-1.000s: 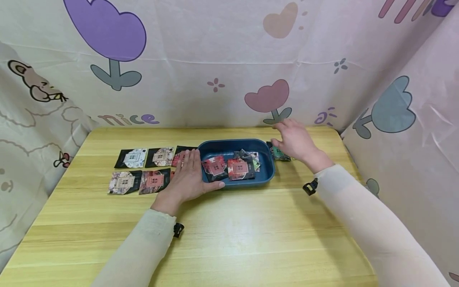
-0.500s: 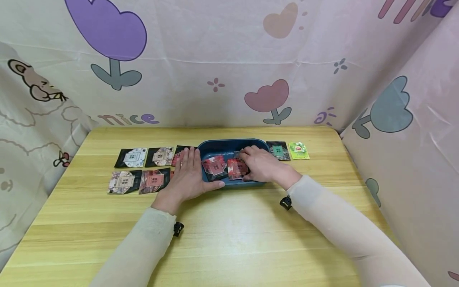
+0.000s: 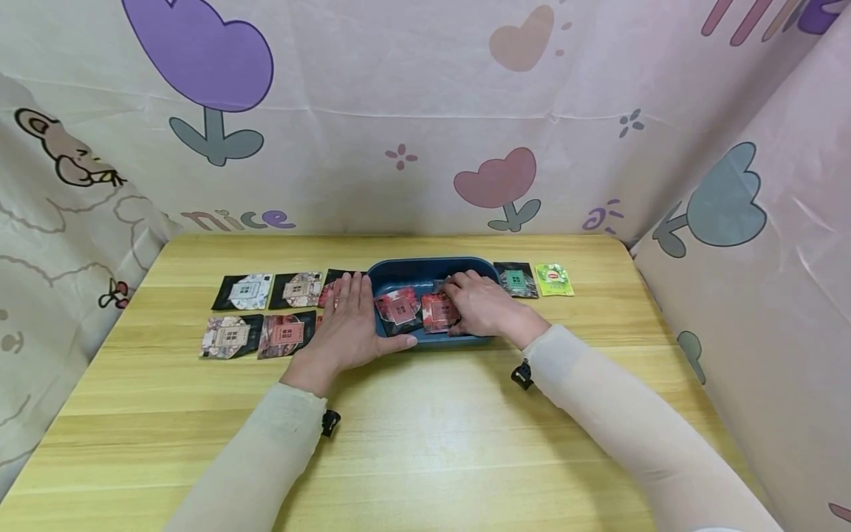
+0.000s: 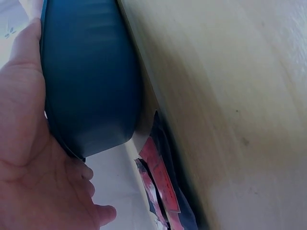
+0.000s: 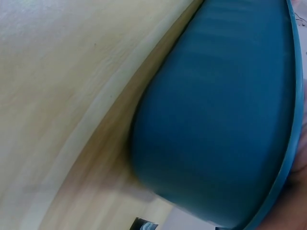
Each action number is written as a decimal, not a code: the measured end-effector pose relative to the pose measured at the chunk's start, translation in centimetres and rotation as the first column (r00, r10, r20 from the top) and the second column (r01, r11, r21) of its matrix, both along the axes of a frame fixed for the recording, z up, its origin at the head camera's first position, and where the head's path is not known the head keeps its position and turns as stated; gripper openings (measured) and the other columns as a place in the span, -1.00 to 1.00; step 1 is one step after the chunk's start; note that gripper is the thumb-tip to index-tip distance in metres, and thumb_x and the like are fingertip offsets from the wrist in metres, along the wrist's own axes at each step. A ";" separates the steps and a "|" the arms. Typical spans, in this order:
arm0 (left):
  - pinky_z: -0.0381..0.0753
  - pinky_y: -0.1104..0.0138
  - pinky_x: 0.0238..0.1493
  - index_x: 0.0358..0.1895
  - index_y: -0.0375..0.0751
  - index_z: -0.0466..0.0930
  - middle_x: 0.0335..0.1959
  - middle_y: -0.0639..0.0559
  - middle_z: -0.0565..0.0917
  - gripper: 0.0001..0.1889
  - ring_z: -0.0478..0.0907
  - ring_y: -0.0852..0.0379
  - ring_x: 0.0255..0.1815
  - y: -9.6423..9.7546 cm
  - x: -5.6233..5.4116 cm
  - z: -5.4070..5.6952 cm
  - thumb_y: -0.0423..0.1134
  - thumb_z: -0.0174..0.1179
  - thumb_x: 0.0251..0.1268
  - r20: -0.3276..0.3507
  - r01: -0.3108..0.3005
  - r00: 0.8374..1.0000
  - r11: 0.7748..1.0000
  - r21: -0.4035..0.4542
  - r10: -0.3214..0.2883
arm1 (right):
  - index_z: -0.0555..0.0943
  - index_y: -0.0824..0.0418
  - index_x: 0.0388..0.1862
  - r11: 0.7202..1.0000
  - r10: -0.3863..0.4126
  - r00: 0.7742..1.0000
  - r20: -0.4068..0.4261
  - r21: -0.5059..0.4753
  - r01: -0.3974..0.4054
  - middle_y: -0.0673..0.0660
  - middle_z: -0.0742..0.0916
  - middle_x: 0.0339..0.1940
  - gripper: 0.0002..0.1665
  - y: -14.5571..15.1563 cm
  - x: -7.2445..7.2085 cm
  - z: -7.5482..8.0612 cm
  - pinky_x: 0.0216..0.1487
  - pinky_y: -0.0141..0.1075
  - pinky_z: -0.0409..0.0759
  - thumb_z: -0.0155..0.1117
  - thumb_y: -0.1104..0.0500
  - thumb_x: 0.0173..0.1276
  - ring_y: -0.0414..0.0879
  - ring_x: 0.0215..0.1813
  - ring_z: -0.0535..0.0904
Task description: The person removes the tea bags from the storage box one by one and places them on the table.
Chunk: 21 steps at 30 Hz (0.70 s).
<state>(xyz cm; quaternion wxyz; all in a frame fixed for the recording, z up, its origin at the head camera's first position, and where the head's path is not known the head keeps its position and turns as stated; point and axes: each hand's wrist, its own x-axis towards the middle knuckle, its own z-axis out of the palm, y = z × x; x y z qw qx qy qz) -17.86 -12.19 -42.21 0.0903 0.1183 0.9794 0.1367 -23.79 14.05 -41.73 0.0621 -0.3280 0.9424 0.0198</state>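
Note:
A dark blue oblong tub (image 3: pixel 415 264) stands on the table, holding tea sachets. Two with red labels show inside: one to the left (image 3: pixel 401 310) and one in the middle (image 3: pixel 439 313). My left hand (image 3: pixel 346 325) rests along the tub's left end with straight fingers, its thumb at the front rim; the left wrist view shows the palm against the tub wall (image 4: pixel 91 81). Over the right half of the tub, my right hand (image 3: pixel 484 304) reaches in with bent fingers at the sachets. I cannot tell whether it pinches one. In the right wrist view the tub wall (image 5: pixel 216 110) hides its fingertips.
Two rows of black sachets lie left of the tub, including a white-patterned one (image 3: pixel 249 293) and a red-labelled one (image 3: pixel 286 335). To the right lie a black sachet with a green label (image 3: pixel 515 280) and a yellow-green sachet (image 3: pixel 555 279). A patterned curtain (image 3: pixel 366 185) hangs behind the table.
My right hand has come left from above the sachets beyond the tub and down into it, uncovering the yellow-green sachet. In the last half second it has barely moved. My left hand has stayed put.

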 end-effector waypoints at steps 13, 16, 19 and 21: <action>-0.26 -0.25 0.69 0.70 -0.40 -0.39 0.75 -0.34 -0.31 0.50 -0.44 -0.33 0.76 -0.1 0.0 -0.1 0.76 0.02 0.11 0.006 0.001 1.000 1.000 0.005 -0.001 | 0.43 0.23 0.57 0.997 -0.068 0.995 0.078 0.050 0.064 0.24 0.53 0.50 0.09 -0.1 -0.5 -0.1 0.52 0.11 0.42 0.51 -0.36 0.28 0.19 0.46 0.41; -0.25 -0.25 0.69 0.70 -0.39 -0.39 0.75 -0.34 -0.31 0.51 -0.42 -0.34 0.76 -0.1 0.0 -0.1 0.78 -0.01 0.08 0.006 0.001 1.000 1.000 0.005 -0.001 | 0.44 0.21 0.57 0.996 -0.079 0.993 0.087 0.045 0.075 0.22 0.55 0.47 0.08 -0.2 -0.5 -0.1 0.49 0.12 0.44 0.52 -0.37 0.27 0.18 0.44 0.43; -0.26 -0.25 0.69 0.70 -0.39 -0.40 0.75 -0.34 -0.32 0.52 -0.43 -0.33 0.76 -0.1 -0.1 -0.1 0.80 -0.02 0.06 0.008 0.001 1.000 1.000 0.007 -0.001 | 0.45 0.21 0.55 0.996 -0.087 0.992 0.088 0.034 0.084 0.21 0.57 0.43 0.06 -0.1 -0.5 -0.1 0.47 0.11 0.46 0.52 -0.36 0.26 0.17 0.40 0.44; -0.26 -0.24 0.70 0.70 -0.38 -0.40 0.75 -0.33 -0.32 0.52 -0.44 -0.33 0.76 -0.1 -0.1 -0.2 0.80 -0.02 0.06 0.009 0.000 1.000 1.000 0.009 0.000 | 0.46 0.21 0.53 0.996 -0.089 0.992 0.086 0.025 0.087 0.21 0.58 0.40 0.06 -0.1 -0.5 -0.1 0.45 0.10 0.48 0.53 -0.36 0.26 0.17 0.38 0.45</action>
